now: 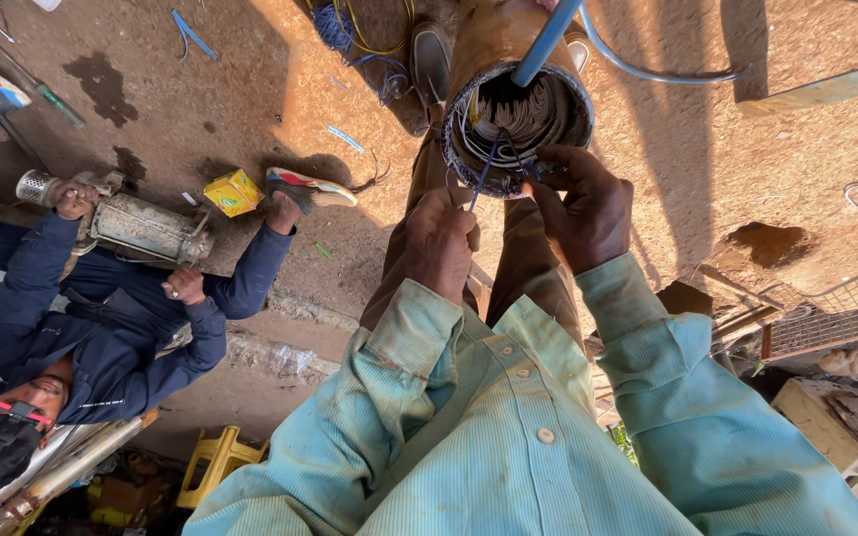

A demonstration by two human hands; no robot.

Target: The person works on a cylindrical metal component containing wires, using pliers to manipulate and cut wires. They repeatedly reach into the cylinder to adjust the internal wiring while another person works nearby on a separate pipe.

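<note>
Head view: a rusty cylindrical motor housing (494, 60) is seen end-on at the top centre, held out in front of the person's legs above the dirt floor (250, 119). Its open end is packed with pale winding wires (533, 114), and a blue tube (548, 40) is passed into it from above. The left hand (441, 243) is closed in a pinch on a thin blue wire (484, 171) that is drawn out of the housing's rim. The right hand (580, 203) is placed at the lower right edge of the rim, fingers curled against the windings; whether anything is clamped between them cannot be told. Both forearms are covered by light green striped sleeves (394, 397).

At the left, a second person in dark blue clothing is noted, with both hands laid on a grey metal pump body (146, 228). A small yellow box (232, 192) is seen on the floor just beside it. A yellow plastic stool (213, 459) is noted at the lower left.
</note>
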